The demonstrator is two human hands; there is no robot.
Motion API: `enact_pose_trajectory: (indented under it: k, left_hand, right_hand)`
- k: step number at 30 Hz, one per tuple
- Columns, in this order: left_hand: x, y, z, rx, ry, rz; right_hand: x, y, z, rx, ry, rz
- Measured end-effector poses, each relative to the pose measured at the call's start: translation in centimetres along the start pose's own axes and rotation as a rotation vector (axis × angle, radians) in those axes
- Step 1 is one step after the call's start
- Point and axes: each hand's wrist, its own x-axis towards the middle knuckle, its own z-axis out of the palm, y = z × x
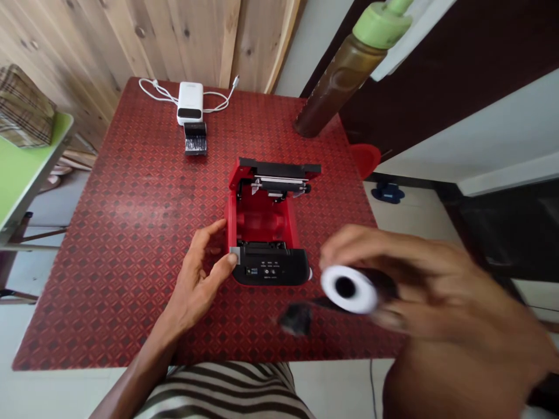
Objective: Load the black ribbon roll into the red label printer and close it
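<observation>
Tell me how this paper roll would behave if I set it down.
The paper roll would probably roll away if laid on its side. Its hollow centre suggests it is light for its size. Its smooth edge may slip in the right hand.

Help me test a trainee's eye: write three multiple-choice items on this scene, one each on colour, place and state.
1. What colour is the inside of the thermal receipt printer?
A. Blue
B. Red
C. White

2. Where is the paper roll?
A. Inside the printer
B. On the floor
C. In the right hand

3. How does the printer's cover stand?
A. Laid open
B. Shut tight
C. Lying on the floor

Answers:
1. B: red walls line the compartment.
2. C: the fingers wrap around it.
3. A: the compartment lies exposed.
</observation>
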Motion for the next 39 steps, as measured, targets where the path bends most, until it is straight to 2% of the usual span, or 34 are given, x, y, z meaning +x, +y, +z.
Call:
enact_pose_trajectory:
  k: [2, 5, 10, 17, 21, 28, 39]
  left_hand:
    - [0.0, 0.1, 0.0, 0.001, -0.01, -0.002]
    - [0.1, 0.2, 0.0, 0.01, -0.011, 0.008]
    - [0.0, -0.1, -0.1, 0.023, -0.013, 0.006]
    - [-0.1, -0.2, 0.1, -0.007, 0.015, 0.007]
    - [-0.1, -0.1, 0.1, -0.016, 0.017, -0.005]
    - [-0.1, 0.0, 0.0, 0.015, -0.005, 0.004]
    - [0.0, 0.2, 0.1, -0.002, -0.003, -0.018]
  right_hand:
    - [2.3, 0.3, 1.7, -0.056, -0.058, -0.005]
    - [4.9, 0.9, 4.6, -0.283, 0.016, 0.013]
    - [6.6, 1.6, 7.3, -0.568, -0.016, 0.038]
    - [7.8, 1.5, 7.7, -0.703, -0.032, 0.03]
    - [7.8, 1.6, 7.9, -0.727, 0.003, 0.012]
    - [7.6, 1.6, 8.1, -0.746, -0.053, 0.098]
    - [10.1, 2.7, 8.0, -0.849, -0.105, 0.083]
